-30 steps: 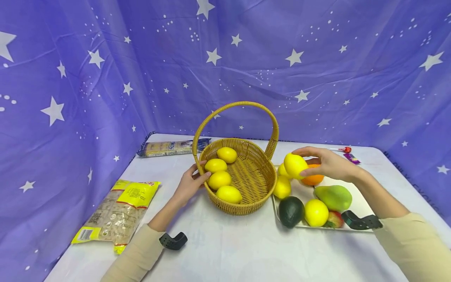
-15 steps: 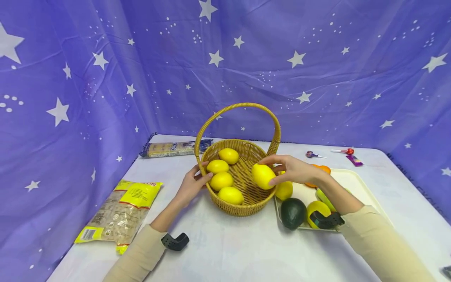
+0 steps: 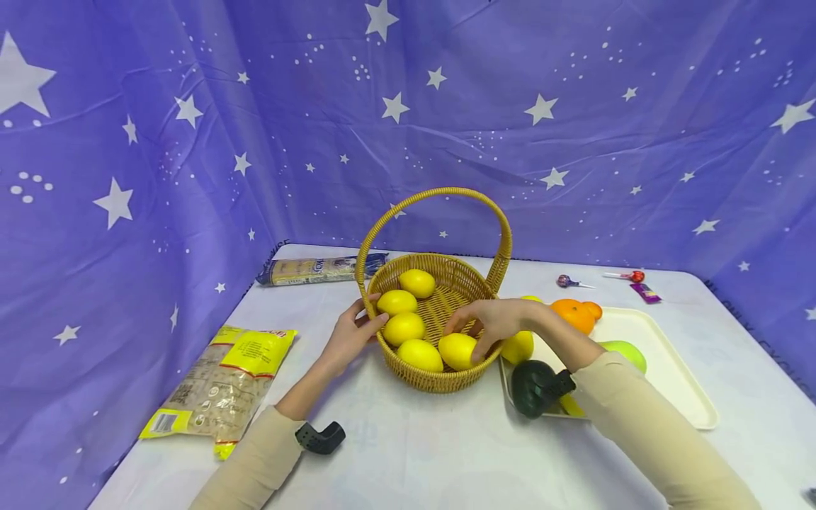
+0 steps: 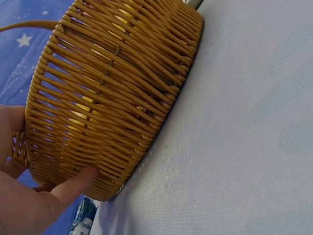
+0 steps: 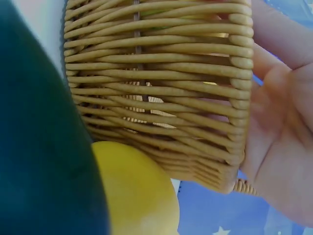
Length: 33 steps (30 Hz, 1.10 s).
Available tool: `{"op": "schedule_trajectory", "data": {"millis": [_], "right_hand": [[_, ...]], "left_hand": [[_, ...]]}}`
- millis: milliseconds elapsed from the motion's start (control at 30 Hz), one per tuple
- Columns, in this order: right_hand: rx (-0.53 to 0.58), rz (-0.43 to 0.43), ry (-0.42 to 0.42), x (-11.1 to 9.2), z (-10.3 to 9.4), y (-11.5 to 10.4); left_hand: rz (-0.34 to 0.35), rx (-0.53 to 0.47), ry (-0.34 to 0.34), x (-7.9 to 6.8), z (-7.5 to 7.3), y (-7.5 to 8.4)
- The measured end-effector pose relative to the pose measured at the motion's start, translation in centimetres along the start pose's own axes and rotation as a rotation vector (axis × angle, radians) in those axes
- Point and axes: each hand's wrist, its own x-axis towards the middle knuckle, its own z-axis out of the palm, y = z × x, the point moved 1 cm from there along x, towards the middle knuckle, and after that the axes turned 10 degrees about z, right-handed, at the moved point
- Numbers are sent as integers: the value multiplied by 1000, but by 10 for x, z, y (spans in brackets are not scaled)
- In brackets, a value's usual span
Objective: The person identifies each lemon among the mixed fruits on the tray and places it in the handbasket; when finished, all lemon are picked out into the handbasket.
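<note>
A wicker basket [image 3: 440, 382] with a tall arched handle stands mid-table and holds several yellow lemons [image 3: 403, 329] along its left side. My left hand [image 3: 347, 336] grips the basket's left rim; in the left wrist view one finger [image 4: 78, 186] lies against the woven outer wall. Reaching over the right rim, my right hand [image 3: 500, 320] holds another lemon [image 3: 457, 351] low inside the basket, with the thumb at its right side. In the right wrist view the basket wall [image 5: 161, 83] hides that lemon and the fingertips.
Touching distance right of the basket, a cream tray [image 3: 685, 382] bears an avocado [image 3: 528, 389], more yellow fruit [image 3: 518, 347], an orange [image 3: 574, 315] and a green fruit [image 3: 627, 354]. Lollipops [image 3: 567, 281], a purple packet [image 3: 645, 292], a noodle pack [image 3: 312, 270] and a yellow bag [image 3: 223, 386] lie around.
My right hand has carried the lemon left from above the tray, over the rim and down into the basket beside the others. The left hand stays on the rim.
</note>
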Motion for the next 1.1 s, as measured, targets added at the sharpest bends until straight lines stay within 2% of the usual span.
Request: {"op": "schedule_trajectory", "data": {"millis": [300, 567, 833, 1000, 1100], "right_hand": [[-57, 85, -34, 10, -1, -1], [-10, 85, -37, -2, -7, -3], [155, 1, 35, -33, -19, 3], [163, -42, 138, -64, -25, 17], [168, -25, 181, -83, -23, 29]], "left_hand": [[10, 3, 0, 1, 0, -2], [7, 13, 0, 1, 0, 0], [1, 15, -5, 1, 0, 0], [-11, 28, 3, 1, 0, 1], [-14, 30, 1, 1, -1, 2]]}}
